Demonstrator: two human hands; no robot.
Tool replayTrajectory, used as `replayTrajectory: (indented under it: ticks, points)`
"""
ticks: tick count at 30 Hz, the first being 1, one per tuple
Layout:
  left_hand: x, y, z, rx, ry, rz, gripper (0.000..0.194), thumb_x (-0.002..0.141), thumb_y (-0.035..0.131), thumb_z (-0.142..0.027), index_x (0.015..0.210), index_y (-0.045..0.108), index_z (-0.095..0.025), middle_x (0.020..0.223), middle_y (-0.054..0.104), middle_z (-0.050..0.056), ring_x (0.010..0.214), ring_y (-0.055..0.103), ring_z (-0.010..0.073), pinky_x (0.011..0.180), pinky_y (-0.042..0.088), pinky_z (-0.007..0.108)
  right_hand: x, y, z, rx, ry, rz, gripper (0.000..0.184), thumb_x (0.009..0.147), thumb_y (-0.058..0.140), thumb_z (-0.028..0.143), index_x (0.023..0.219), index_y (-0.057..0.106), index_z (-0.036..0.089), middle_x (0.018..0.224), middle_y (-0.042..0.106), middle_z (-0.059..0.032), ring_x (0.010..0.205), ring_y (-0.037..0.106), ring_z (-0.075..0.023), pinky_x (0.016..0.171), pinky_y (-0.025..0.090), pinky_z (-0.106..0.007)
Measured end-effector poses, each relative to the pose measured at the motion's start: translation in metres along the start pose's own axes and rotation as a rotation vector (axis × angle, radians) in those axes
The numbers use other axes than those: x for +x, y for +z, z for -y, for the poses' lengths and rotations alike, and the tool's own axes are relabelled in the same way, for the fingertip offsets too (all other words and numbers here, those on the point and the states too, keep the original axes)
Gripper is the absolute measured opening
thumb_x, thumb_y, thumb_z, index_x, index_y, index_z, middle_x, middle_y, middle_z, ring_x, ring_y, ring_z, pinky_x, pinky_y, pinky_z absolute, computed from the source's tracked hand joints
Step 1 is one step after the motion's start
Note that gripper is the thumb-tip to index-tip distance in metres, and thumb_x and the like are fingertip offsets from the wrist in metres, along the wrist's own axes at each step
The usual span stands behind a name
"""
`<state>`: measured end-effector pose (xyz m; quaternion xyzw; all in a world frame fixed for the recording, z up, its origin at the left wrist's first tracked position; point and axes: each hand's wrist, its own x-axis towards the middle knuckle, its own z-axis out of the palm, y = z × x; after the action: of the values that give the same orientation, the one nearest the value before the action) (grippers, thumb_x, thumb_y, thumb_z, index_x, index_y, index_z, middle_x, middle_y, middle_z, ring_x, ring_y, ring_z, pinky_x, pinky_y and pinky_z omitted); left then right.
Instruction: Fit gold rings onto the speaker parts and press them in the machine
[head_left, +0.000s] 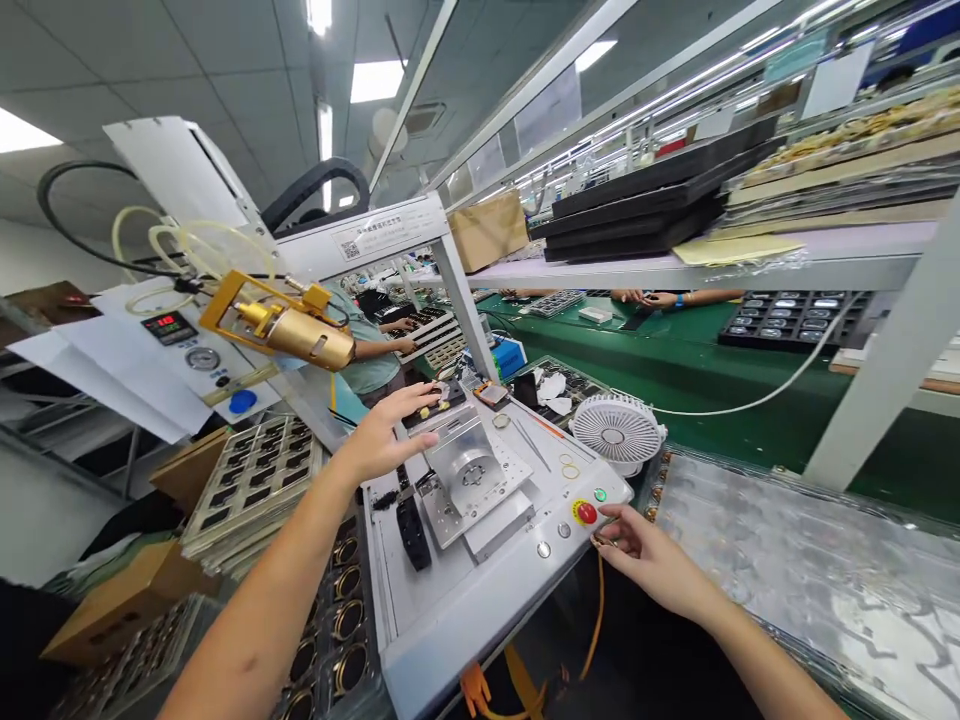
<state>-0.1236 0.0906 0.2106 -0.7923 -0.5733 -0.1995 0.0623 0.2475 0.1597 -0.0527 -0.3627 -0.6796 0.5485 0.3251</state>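
Note:
My left hand is open, fingers spread, just above a machine's metal plate, close to a round silver fixture. Nothing shows in its grasp. My right hand is at the machine's front right corner, beside the red emergency stop button. Its fingers curl toward the thumb, and whatever may be between the fingertips is too small to make out. A green-lit button and two silver buttons sit on the same white base. Tweezers and thin yellow rings lie behind.
A gold dispensing head hangs at upper left. A white fan stands right of the base. Clear plastic trays lie at right; trays of round gold-rimmed parts at left. Another person's hands work beyond the machine frame.

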Motion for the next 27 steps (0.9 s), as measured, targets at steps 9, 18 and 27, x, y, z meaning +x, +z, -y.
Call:
replayTrajectory:
  ticks: [9, 18, 27]
  points:
    - [-0.005, -0.005, 0.003, -0.005, 0.06, 0.024, 0.063, 0.089, 0.067, -0.059, 0.143, 0.06, -0.026, 0.156, 0.055, 0.014, 0.146, 0.05, 0.0346, 0.124, 0.038, 0.054, -0.003, 0.002, -0.007, -0.371, 0.046, 0.096, 0.088, 0.083, 0.054, 0.032, 0.164, 0.025, 0.013, 0.093, 0.07, -0.0039, 0.083, 0.067, -0.0248, 0.081, 0.049, -0.037]
    - [0.0, -0.011, -0.003, -0.106, 0.027, 0.036, 0.063, 0.088, 0.064, -0.068, 0.134, 0.066, -0.025, 0.154, 0.057, 0.015, 0.145, 0.05, 0.0352, 0.121, 0.039, 0.057, -0.005, 0.006, -0.013, -0.572, 0.071, 0.172, 0.089, 0.092, 0.047, 0.03, 0.167, 0.004, 0.007, 0.1, 0.073, -0.0096, 0.087, 0.069, -0.0284, 0.081, 0.047, -0.037]
    - [-0.113, 0.108, -0.105, -0.625, 0.071, -0.488, 0.047, 0.09, 0.062, -0.066, 0.105, 0.076, -0.023, 0.105, 0.075, 0.012, 0.114, 0.065, 0.0301, 0.105, 0.048, 0.049, -0.002, 0.005, -0.025, -0.67, 0.061, 0.156, 0.089, 0.093, 0.048, 0.034, 0.167, 0.004, 0.01, 0.106, 0.074, -0.0118, 0.092, 0.071, -0.0314, 0.083, 0.048, -0.039]
